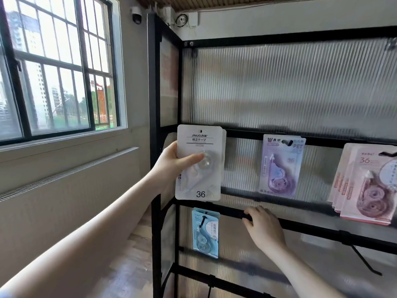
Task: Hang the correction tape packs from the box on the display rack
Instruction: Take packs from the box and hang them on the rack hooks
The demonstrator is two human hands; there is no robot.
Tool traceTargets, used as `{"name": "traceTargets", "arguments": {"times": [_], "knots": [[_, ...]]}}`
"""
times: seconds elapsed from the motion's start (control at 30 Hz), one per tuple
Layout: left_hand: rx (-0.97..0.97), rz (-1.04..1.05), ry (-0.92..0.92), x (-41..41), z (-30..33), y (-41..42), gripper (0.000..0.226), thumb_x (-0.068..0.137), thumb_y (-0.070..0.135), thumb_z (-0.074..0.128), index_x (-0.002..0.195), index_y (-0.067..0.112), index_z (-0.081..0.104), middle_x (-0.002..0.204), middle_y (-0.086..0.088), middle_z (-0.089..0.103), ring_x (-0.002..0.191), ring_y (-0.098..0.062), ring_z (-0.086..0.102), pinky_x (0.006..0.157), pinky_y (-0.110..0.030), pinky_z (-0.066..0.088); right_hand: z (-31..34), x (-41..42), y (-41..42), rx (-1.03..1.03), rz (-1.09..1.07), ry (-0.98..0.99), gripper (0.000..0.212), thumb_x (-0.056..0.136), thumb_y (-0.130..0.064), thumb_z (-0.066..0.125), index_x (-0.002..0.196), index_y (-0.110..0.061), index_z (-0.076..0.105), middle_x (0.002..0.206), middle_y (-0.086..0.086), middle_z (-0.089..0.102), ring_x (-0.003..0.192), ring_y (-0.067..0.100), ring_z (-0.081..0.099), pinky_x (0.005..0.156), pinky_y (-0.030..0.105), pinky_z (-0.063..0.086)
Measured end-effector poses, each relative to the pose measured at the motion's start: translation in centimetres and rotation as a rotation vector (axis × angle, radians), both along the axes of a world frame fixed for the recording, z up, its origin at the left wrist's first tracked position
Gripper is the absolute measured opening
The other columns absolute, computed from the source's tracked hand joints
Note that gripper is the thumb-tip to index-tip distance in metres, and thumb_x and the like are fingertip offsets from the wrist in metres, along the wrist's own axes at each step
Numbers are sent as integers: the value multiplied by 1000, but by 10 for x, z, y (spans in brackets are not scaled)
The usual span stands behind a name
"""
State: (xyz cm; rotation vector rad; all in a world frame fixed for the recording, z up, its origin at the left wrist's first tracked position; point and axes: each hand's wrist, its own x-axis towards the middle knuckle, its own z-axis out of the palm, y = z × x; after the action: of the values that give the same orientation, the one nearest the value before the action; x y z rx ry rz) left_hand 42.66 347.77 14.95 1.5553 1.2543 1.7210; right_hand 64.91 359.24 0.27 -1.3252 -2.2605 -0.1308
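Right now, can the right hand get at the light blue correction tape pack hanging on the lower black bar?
Probably yes: right hand grips that same bar empty, beside the light blue pack, nothing between them.

Left hand raised, gripping; right hand lower, fingers curled.
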Motion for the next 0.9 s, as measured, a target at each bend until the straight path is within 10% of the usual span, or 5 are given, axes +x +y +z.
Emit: {"name": "traceTargets", "arguments": {"times": [0.9], "knots": [[-160,69,33,-15,-15,62,45,78,33,76,116,15,59,105,0,73,95,-17,70,92,-42,53,-2,13,1,15,-32,-24,29,96,-32,45,120,-22,59,115,-2,61,105,16,55,85,26,42]]}}
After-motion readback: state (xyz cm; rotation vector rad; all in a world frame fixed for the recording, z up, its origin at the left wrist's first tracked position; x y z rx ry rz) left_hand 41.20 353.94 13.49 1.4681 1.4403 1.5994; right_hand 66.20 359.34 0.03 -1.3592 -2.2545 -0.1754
